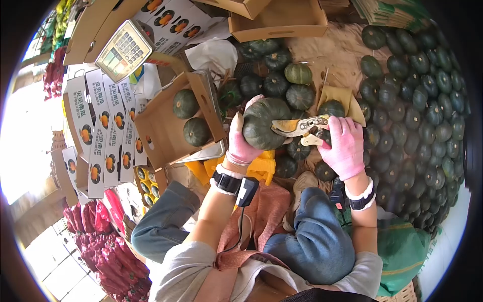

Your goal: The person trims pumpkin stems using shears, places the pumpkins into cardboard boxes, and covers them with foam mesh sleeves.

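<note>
My left hand (240,138), in a pink and white glove, holds a dark green pumpkin (264,122) from its left side. My right hand (343,146), gloved the same way, grips the pruning shears (304,127). The blades point left and lie at the right side of the held pumpkin; whether they touch it I cannot tell. Just above my right hand another pumpkin (332,108) rests by a piece of tan cloth or paper (352,103). Several more pumpkins lie beyond the held one, among them a lighter green one (298,74).
A cardboard box (161,132) with two pumpkins stands at the left. Behind it are a scale (125,50) and printed cartons (95,126). A large pile of pumpkins (412,121) fills the right. A green sack (402,251) lies at the lower right.
</note>
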Demonstrator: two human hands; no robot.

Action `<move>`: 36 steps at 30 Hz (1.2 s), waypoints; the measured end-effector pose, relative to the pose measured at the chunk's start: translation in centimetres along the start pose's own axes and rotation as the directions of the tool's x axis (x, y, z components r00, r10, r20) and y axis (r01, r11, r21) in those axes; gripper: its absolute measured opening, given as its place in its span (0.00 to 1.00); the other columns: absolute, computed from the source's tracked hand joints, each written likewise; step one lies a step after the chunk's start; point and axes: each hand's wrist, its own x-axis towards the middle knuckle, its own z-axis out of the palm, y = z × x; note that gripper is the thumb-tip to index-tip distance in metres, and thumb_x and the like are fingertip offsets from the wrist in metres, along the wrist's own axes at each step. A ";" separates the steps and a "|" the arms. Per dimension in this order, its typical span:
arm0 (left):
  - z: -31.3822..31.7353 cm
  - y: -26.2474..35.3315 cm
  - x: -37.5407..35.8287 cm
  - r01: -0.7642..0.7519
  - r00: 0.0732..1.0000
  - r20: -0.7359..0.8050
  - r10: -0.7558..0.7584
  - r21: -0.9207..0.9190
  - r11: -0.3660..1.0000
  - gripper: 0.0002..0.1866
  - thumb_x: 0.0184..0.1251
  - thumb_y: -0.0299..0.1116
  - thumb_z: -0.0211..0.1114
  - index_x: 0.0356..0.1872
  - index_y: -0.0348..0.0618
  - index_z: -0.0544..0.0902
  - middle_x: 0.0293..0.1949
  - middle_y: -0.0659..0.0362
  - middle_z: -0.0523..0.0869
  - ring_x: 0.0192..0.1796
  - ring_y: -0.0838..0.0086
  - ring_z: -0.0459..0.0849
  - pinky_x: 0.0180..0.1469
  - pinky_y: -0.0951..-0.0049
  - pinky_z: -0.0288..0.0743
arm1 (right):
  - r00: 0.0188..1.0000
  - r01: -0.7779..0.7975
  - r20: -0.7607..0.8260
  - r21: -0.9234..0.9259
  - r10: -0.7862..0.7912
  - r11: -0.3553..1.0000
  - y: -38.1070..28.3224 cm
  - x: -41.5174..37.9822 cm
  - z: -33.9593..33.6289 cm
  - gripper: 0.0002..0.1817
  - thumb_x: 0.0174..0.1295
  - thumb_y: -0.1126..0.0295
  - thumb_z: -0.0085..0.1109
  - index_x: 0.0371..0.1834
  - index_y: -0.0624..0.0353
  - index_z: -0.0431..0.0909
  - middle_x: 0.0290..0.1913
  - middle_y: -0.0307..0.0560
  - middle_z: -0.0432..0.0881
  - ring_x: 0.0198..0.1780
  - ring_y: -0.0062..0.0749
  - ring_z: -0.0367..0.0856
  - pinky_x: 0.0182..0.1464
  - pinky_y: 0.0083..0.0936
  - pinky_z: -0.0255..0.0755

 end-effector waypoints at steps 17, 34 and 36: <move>-13.7 20.9 -4.4 0.493 0.591 0.100 0.801 0.741 -0.456 0.33 0.51 0.30 0.74 0.59 0.30 0.71 0.61 0.44 0.72 0.59 0.60 0.72 0.62 0.63 0.66 | 0.528 -0.829 -0.136 0.131 0.839 0.543 14.0 -9.6 -0.8 0.21 0.47 0.59 0.67 0.38 0.61 0.72 0.33 0.56 0.80 0.38 0.54 0.79 0.40 0.41 0.72; -11.7 19.6 -7.4 0.474 0.744 -0.005 0.668 0.709 -0.522 0.19 0.65 0.29 0.55 0.57 0.38 0.75 0.57 0.50 0.76 0.58 0.61 0.73 0.62 0.63 0.64 | 0.358 -0.863 -0.054 0.361 0.932 0.353 32.6 -2.8 2.0 0.32 0.44 0.60 0.71 0.49 0.62 0.66 0.43 0.56 0.81 0.48 0.47 0.80 0.49 0.33 0.73; -10.5 19.4 -8.0 0.455 0.780 0.050 0.624 0.639 -0.620 0.19 0.66 0.30 0.55 0.57 0.37 0.74 0.56 0.50 0.75 0.58 0.61 0.73 0.62 0.62 0.64 | 0.340 -0.895 0.094 0.339 0.936 0.291 33.9 -2.2 1.9 0.26 0.45 0.66 0.70 0.45 0.60 0.67 0.37 0.48 0.77 0.40 0.37 0.76 0.46 0.35 0.70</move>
